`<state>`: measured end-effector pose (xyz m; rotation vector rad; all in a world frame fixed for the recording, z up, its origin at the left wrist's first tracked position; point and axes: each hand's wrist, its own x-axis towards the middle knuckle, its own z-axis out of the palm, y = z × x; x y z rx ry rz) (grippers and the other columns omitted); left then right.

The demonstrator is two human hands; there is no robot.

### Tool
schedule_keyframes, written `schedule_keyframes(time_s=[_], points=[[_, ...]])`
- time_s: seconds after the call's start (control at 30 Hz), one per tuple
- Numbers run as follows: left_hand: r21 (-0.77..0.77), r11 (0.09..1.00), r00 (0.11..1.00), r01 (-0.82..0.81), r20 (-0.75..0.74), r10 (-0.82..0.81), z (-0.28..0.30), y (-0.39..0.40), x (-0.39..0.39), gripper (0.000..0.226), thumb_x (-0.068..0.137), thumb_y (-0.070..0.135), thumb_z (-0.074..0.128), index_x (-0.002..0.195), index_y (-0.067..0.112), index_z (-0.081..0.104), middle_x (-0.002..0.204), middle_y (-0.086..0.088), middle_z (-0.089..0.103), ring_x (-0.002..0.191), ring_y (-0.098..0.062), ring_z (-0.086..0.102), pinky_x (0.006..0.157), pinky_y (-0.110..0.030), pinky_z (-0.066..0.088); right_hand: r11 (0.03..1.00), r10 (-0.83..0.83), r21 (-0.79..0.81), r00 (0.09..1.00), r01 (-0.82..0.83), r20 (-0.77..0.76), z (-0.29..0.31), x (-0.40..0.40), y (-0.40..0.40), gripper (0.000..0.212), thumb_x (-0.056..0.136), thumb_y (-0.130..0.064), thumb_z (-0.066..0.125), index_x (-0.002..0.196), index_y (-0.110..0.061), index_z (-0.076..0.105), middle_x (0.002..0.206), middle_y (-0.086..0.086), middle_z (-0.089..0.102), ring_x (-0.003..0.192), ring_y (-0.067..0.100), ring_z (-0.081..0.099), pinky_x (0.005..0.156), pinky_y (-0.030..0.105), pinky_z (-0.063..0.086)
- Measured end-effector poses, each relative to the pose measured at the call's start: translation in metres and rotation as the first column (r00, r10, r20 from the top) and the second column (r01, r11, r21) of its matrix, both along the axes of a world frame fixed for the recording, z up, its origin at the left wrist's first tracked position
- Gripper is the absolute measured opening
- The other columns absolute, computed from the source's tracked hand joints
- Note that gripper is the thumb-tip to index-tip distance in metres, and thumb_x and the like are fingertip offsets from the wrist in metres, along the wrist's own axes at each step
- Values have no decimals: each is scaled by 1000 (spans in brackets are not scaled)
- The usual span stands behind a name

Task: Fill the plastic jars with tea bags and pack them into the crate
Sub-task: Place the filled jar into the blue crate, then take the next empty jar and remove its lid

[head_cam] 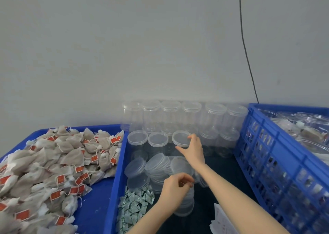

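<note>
Clear plastic jars (170, 116) with lids stand in rows at the back of the dark table. My right hand (193, 149) reaches to a front-row jar (180, 138) and grips the rim of its lid with fingers and thumb. My left hand (175, 187) is nearer me, its fingers curled on the top of a stack of clear lids (185, 205). A pile of tea bags (53, 162) with red tags fills the blue tray (114, 184) on the left. The blue crate (277, 155) on the right holds several filled jars (302, 125).
Loose clear lids (153, 166) lie stacked in front of the jars. Small green-white sachets (133, 208) are heaped beside the tray's edge. White paper sheets (222, 219) lie at the bottom right. A black cable (247, 55) hangs down the grey wall.
</note>
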<state>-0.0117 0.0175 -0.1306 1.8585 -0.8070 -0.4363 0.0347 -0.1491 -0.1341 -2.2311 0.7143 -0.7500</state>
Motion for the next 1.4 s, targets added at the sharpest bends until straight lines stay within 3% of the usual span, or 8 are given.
schedule_keyframes(time_s=[0.1,0.37,0.5,0.67,0.83,1.0,1.2,1.4], points=[[-2,1000,1000,-3,0,3,1,0,-1,38,85,-1,52,77,34,63,71,13,65,68,10,58,67,-5,42,996,15,-86,1000,-13,17,9,-12,-4,55,78,-39,81,114,-19,44,121,0,51,92,9,48,64,18,39],[-226,961,986,-157,12,163,12,5,-1,33,86,2,59,94,33,61,86,8,66,74,3,57,71,-12,46,945,55,-328,991,-12,125,43,-67,2,63,75,-42,82,124,-21,49,131,-11,50,112,13,54,74,27,42],[-317,924,976,-215,-94,195,23,6,-3,39,85,10,67,112,32,51,103,7,59,91,-7,58,83,-27,52,981,138,-178,928,-79,347,55,-94,17,61,71,-30,87,119,-30,49,125,-20,50,117,3,49,89,22,44],[-389,901,971,-192,-206,118,40,11,-4,60,86,19,68,135,28,34,125,7,50,116,-5,49,79,-14,46,931,298,47,827,-362,477,62,-124,31,63,69,-24,82,122,-33,47,121,-24,57,119,0,54,97,15,44],[-413,911,957,3,-262,-122,49,20,-12,83,78,35,73,144,32,23,136,14,46,122,2,47,88,-13,47,763,403,351,824,-542,398,49,-141,45,64,79,-29,79,131,-28,41,126,-5,61,119,7,59,99,22,46],[-364,931,935,-24,-338,-108,48,25,-19,82,72,42,77,140,30,34,133,4,54,122,-14,53,107,-40,41,707,345,498,859,-503,378,30,-145,60,66,77,-37,74,134,-27,42,132,-6,57,111,-8,59,86,12,48],[-353,932,908,-82,-413,-76,45,23,-19,58,81,29,68,132,29,40,122,-1,61,110,-17,62,100,-41,48,685,414,532,867,-497,277,18,-143,69,81,54,-41,83,126,-26,50,118,-4,68,111,7,65,86,25,53],[-285,957,907,53,-388,-166,44,29,-6,83,63,53,78,129,18,43,117,-7,65,107,-25,64,98,-46,48,604,462,621,855,-499,237,25,-154,66,75,64,-40,82,130,-18,55,123,5,68,116,21,64,100,39,52]])
